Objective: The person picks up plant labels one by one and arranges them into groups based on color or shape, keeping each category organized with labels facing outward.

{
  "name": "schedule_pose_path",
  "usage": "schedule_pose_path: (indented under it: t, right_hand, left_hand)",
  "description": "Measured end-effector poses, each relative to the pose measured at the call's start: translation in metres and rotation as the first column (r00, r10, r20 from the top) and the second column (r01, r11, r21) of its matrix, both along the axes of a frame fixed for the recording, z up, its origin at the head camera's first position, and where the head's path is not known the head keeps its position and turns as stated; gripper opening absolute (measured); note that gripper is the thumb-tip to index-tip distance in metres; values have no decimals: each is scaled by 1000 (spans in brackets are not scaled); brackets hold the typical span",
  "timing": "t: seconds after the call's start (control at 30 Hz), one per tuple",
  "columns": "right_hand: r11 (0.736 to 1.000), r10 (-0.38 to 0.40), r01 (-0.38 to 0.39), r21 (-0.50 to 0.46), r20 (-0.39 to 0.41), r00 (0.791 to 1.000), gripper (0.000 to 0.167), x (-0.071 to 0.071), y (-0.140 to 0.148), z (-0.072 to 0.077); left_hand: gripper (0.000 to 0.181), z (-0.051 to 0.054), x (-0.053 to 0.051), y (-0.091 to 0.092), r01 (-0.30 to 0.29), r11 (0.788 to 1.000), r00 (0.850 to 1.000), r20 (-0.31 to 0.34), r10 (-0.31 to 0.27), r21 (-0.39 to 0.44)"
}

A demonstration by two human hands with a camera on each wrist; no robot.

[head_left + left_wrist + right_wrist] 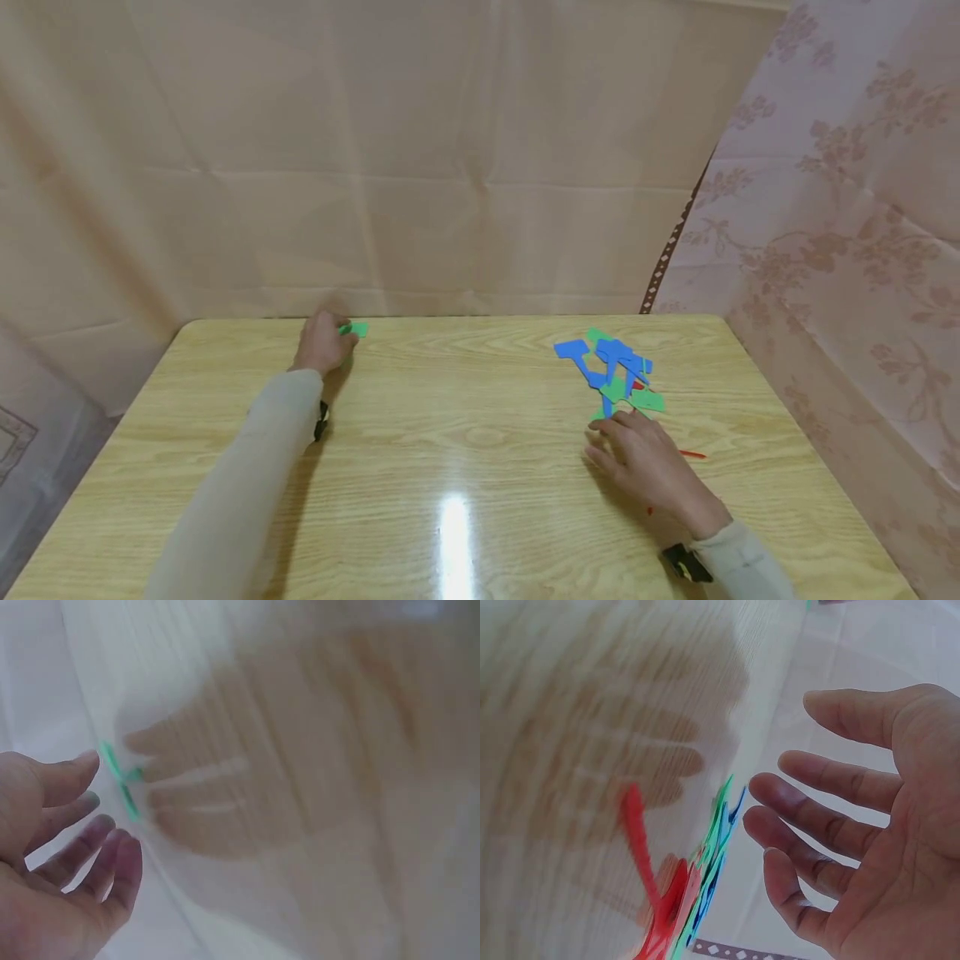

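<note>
My left hand (pixel 322 342) hovers at the table's back left, by a flat green T-shaped plant label (pixel 361 330). In the left wrist view its thumb and fingers are spread and loosely bent, with the green label (pixel 130 802) lying on the table just past the fingertips. Over on the right, a pile of blue, green and red plant labels (pixel 613 350) lies overlapped, with my right hand (pixel 647 460) at its near side. The right wrist view shows that hand's fingers (pixel 821 817) relaxed above the pile, holding nothing. Part of the pile is hidden under this hand.
The wooden table (pixel 465 417) has a beige curtain (pixel 420 167) along its back edge and a flowered curtain (pixel 847 250) on the right. A red label stem (pixel 693 454) sticks out beyond my right hand.
</note>
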State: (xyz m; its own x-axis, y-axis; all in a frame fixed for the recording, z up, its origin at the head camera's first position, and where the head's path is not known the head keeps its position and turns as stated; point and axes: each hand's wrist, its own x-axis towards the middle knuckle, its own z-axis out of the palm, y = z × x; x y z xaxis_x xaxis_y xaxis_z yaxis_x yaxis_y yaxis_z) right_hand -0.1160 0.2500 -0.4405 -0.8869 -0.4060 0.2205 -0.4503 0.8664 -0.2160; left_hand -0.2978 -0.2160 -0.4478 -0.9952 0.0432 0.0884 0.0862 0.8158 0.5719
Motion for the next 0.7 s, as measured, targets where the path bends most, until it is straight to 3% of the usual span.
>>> schedule_pose_path:
  t: [0.13, 0.23, 0.37, 0.43, 0.47, 0.53, 0.6, 0.7]
  right_hand:
    - [999, -33, 33, -26, 24, 999, 29, 4, 2, 1]
    - [997, -58, 59, -44, 39, 998, 29, 8, 6, 1]
    - [995, -80, 83, -59, 56, 995, 27, 13, 15, 0]
    - [993, -96, 100, -63, 58, 994, 27, 15, 20, 0]
    - [992, -107, 111, -66, 59, 993, 28, 16, 23, 0]
    - [988, -130, 134, -73, 53, 990, 29, 18, 27, 0]
    - [985, -149, 152, -76, 43, 988, 31, 20, 30, 0]
    - [982, -173, 175, -76, 37, 984, 34, 22, 33, 1]
  left_hand:
    - [38, 6, 7, 20, 30, 999, 999, -38, -31, -15]
    - [37, 10, 14, 46, 99, 993, 992, -68, -103, -63]
    - [36, 16, 27, 91, 208, 972, 974, -71, -217, -110]
    - [34, 17, 35, 115, 267, 954, 957, -77, -279, -139]
    - [33, 17, 39, 128, 305, 939, 944, -82, -320, -159]
    - [32, 16, 49, 153, 391, 892, 904, -89, -419, -225]
    - [31, 13, 61, 178, 485, 819, 844, -79, -530, -307]
    - [32, 9, 78, 212, 601, 684, 745, -21, -667, -413]
